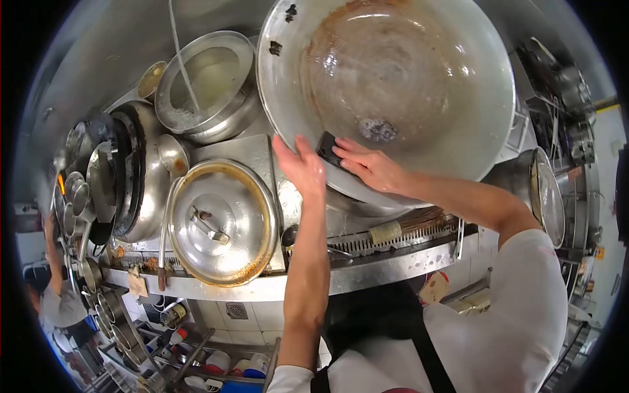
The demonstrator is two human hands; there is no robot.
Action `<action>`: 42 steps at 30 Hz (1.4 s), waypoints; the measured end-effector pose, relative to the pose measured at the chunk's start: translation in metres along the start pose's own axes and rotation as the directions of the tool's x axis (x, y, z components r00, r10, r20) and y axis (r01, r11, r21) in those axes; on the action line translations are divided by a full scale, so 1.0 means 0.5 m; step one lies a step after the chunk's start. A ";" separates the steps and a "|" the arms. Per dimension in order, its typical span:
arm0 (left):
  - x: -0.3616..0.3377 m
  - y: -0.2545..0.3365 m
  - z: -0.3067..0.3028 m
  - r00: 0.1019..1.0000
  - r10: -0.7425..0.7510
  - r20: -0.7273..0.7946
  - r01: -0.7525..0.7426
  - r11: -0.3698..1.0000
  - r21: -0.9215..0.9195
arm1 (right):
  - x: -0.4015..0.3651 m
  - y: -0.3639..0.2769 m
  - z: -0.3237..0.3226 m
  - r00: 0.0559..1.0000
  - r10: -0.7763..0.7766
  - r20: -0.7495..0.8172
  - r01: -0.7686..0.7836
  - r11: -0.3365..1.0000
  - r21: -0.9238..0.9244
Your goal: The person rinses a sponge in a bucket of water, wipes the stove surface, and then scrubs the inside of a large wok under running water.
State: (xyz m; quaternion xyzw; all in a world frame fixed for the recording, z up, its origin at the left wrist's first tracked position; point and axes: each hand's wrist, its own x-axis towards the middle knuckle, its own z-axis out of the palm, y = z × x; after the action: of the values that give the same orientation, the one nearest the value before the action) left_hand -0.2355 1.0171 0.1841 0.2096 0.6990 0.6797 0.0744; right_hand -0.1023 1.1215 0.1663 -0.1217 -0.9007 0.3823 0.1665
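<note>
A very large, round metal pan (481,124) with brown stains inside fills the upper middle, tilted toward me. My left hand (303,167) is at its near left rim, thumb and fingers parted across the edge. My right hand (370,167) presses a dark scrubbing pad (326,149) against the inner wall close to that rim, fingers curled over the pad. A small patch of foamy water (379,130) lies on the pan's bottom. The underside of the pan is mostly hidden.
A dented lid (223,245) lies left of my left arm. Behind it, water runs from a hose (182,62) into a steel pot (229,114). A bamboo brush (400,229) rests along the drain grate. Woks (147,177) stack leftward; another person's arm (52,252) shows far left.
</note>
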 end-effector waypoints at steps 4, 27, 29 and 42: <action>-0.033 0.012 0.000 0.998 -0.055 -0.001 0.055 0.987 -0.152 | 0.315 0.147 0.000 0.790 -0.284 -0.543 0.086 0.929 -0.361; 0.228 0.038 -0.032 0.956 0.064 0.285 -0.091 0.993 0.081 | 0.319 0.048 0.019 0.801 0.006 -0.598 -0.244 0.916 -0.319; 0.230 0.032 -0.031 0.959 0.064 0.274 -0.088 0.993 0.075 | 0.187 0.024 0.028 0.956 0.114 -0.269 -0.094 0.992 0.085; 0.189 0.020 -0.030 0.970 0.068 0.234 -0.098 0.988 0.117 | 0.302 0.034 -0.004 0.964 0.222 -0.145 -0.250 0.945 -0.210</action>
State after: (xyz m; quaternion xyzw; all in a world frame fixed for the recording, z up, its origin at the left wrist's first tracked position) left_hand -0.3244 1.0405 0.2122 0.3200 0.7185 0.6073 0.1123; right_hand -0.2379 1.1867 0.1866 -0.2695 -0.9057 0.2865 0.1579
